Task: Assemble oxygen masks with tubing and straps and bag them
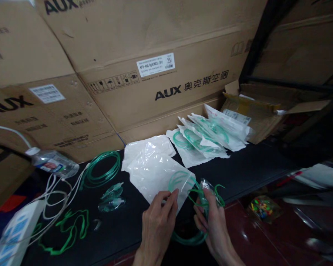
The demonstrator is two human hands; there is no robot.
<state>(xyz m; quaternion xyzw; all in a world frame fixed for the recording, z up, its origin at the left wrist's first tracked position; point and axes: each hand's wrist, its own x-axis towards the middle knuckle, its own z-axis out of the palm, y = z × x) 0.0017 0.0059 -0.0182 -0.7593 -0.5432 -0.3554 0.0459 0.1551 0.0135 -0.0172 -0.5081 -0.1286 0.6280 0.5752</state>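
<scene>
My right hand (pixel 213 220) is closed around a clear green oxygen mask (pixel 204 202), which is partly hidden by the fingers. A bright green strap (pixel 219 199) loops out beside that hand. Green tubing (pixel 180 177) curves from the mask across a white pouch (pixel 155 173), and more of it hangs below between my hands. My left hand (pixel 159 218) is pinched at the tubing, with a small pale piece just showing between the fingers. Left of it on the black table lie clear green mask parts (pixel 112 197), a tubing coil (pixel 102 170) and loose green straps (pixel 72 231).
Packed pouches with green tubing (pixel 199 136) lean in a row against large cardboard boxes (pixel 166 74). An opened carton (pixel 266 114) stands at right. A plastic bottle (pixel 55 162), white cables (pixel 48 195) and a white box (pixel 22 229) occupy the left side. Small colourful pieces (pixel 262 207) lie lower right.
</scene>
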